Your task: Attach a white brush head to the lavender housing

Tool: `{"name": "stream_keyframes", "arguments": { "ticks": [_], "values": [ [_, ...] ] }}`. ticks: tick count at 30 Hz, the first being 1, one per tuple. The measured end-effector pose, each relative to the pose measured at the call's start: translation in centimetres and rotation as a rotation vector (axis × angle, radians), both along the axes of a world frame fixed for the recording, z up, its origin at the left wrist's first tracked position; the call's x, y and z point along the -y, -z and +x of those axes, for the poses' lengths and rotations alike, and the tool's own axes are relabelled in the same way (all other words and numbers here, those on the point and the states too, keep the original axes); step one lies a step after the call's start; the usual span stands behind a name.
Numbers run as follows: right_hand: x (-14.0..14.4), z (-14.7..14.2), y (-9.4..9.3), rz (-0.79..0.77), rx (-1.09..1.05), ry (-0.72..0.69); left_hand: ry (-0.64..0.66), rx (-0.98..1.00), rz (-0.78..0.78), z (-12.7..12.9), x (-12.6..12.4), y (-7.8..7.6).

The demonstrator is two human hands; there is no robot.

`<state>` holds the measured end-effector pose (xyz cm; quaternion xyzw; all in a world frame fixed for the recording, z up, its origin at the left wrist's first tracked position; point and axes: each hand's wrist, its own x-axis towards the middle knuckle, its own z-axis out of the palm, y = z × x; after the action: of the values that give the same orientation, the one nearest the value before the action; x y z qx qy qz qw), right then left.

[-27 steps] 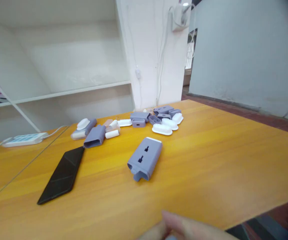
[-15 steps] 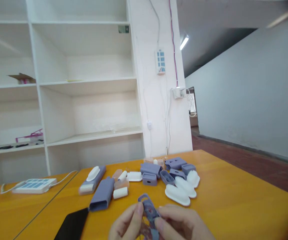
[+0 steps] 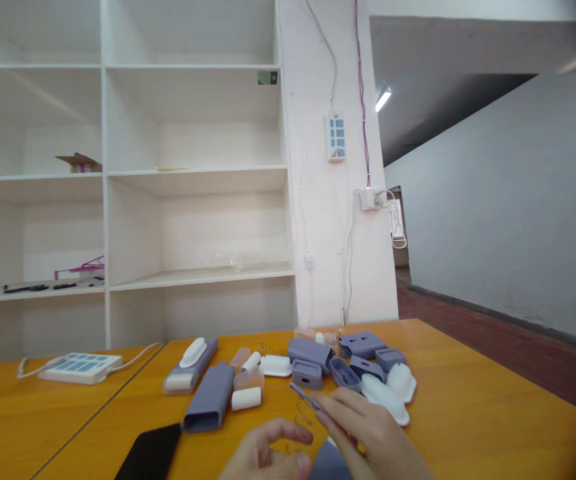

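Head view: right hand (image 3: 368, 433) low at centre-right over the orange table (image 3: 493, 413), fingertips pinched on a thin purple strip-like part (image 3: 304, 395) held tilted just above the tabletop; left hand (image 3: 268, 457) at bottom edge, fingers curled loosely, nothing visibly clamped, thumb near a purple housing (image 3: 329, 463) largely hidden at frame bottom. Just beyond: cluster of purple shells (image 3: 313, 363) and white caps (image 3: 388, 397), long purple sleeve (image 3: 211, 403), black phone (image 3: 151, 457) at left, white power strip (image 3: 81, 367) far left, white shelving (image 3: 133, 173) behind.
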<state>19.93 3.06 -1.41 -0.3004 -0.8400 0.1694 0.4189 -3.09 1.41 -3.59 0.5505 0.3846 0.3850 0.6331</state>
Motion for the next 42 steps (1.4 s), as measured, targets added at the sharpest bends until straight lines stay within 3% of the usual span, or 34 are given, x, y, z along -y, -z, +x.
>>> {"name": "stream_keyframes", "arguments": {
  "ticks": [5, 9, 13, 18, 25, 29, 42],
  "values": [
    [0.5, -0.5, 0.5, -0.244, -0.169, 0.008, -0.082, -0.01, 0.148, 0.7, -0.1, 0.9],
    [-0.1, -1.2, 0.8, -0.504, -0.322, -0.133, -0.079, -0.113, 0.25, 0.3, -0.1, 1.3],
    [-0.8, -1.3, 1.6, -0.621, -0.365, -0.216, -0.098, -0.224, 0.317, 0.1, 0.1, 2.4],
    [-1.8, -0.7, 2.6, -0.684, -0.378, -0.218, -0.169, -0.284, 0.322, 0.0, 0.4, 2.8],
    [-3.6, 1.0, 1.8, -0.761, -0.491, -0.176, -0.335, -0.143, 0.293, -1.2, 0.0, -0.1],
    [-3.5, 1.1, 1.8, -0.848, -0.514, -0.179, -0.397, -0.047, 0.281, -1.9, -0.6, -0.9],
    [-3.2, 1.3, 1.7, -0.904, -0.602, -0.121, -0.479, 0.193, 0.197, -3.8, -1.7, -0.4]
  ]
}}
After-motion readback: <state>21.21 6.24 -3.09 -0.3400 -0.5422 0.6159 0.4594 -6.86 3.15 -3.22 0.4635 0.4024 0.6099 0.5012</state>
